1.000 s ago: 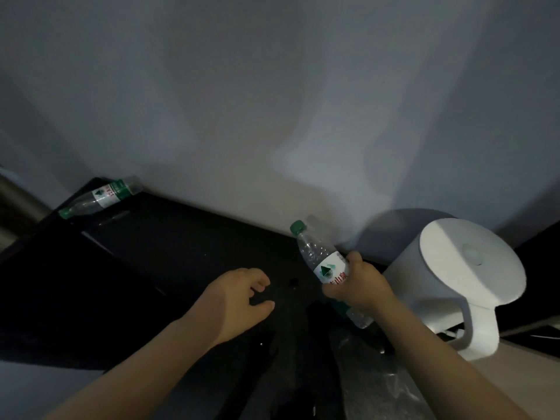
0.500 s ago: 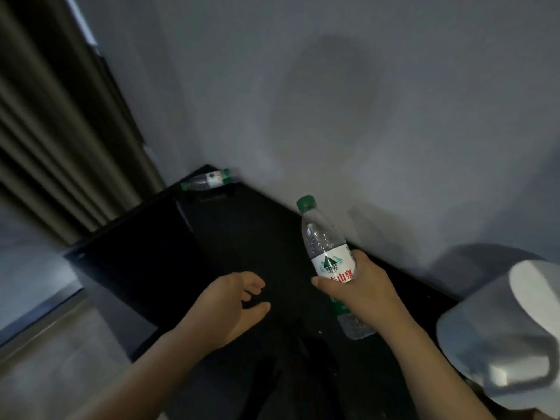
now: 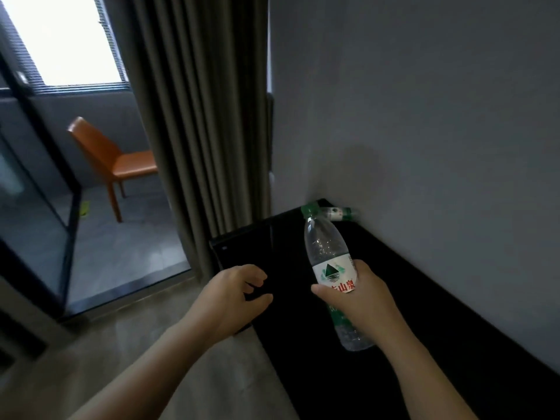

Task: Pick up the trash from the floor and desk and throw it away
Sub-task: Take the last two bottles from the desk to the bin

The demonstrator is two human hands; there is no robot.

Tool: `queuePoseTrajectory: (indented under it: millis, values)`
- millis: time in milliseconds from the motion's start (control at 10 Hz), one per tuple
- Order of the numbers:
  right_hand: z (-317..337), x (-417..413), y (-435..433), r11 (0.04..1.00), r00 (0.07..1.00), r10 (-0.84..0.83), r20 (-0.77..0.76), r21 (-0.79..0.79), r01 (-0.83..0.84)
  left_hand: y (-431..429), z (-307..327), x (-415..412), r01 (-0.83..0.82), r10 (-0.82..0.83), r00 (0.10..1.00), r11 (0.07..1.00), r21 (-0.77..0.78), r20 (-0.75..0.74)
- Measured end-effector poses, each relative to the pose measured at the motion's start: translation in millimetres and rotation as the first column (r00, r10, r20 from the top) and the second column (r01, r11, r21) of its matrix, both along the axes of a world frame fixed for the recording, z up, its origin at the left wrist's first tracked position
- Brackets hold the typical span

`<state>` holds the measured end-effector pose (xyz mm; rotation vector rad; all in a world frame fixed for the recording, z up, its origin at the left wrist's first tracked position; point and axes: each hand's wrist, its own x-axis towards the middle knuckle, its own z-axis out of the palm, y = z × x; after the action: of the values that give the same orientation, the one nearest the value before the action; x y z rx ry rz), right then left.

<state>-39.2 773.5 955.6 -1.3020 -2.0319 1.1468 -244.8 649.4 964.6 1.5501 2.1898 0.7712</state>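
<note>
Head view: right hand [image 3: 362,298] fingers [image 3: 355,265] wrapped round bottle [image 3: 325,247] label; left hand [image 3: 230,294] loosely curled, empty

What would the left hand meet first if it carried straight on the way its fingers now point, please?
Most likely the held bottle, gripped in the right hand. The left hand points its loosely curled fingers rightward over the black desk; depth is unclear, so it might pass in front.
</note>
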Motion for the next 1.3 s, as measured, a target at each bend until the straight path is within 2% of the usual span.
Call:
queuePoseTrajectory:
  millis: [300, 600, 800, 1100, 1300]
  values:
    - [24, -105, -38, 0.996, 0.999, 0.023, 0.023, 0.082, -0.024, -52, 21, -97, -0.042, 0.041, 0.999, 0.994, 0.101, 0.008]
    - [39, -155, -9, 0.991, 1.0, -0.01, -0.003, 0.137, 0.01, -21, 31, -158, -0.019, 0.016, 1.0, 0.984, 0.178, 0.016]
    - [31, -186, 55, 0.987, 0.998, -0.064, -0.027, 0.145, 0.067, 42, 24, -199, 0.015, -0.018, 1.0, 0.984, 0.176, 0.013]
    - [20, -225, 183, 0.986, 0.987, -0.128, -0.097, 0.092, 0.137, 182, 24, -267, 0.053, -0.05, 0.998, 0.992, 0.116, -0.028]
    - [12, -222, 238, 0.971, 0.971, -0.22, -0.098, 0.071, 0.227, 267, 10, -269, 0.198, -0.2, 0.98, 0.978, 0.057, 0.02]
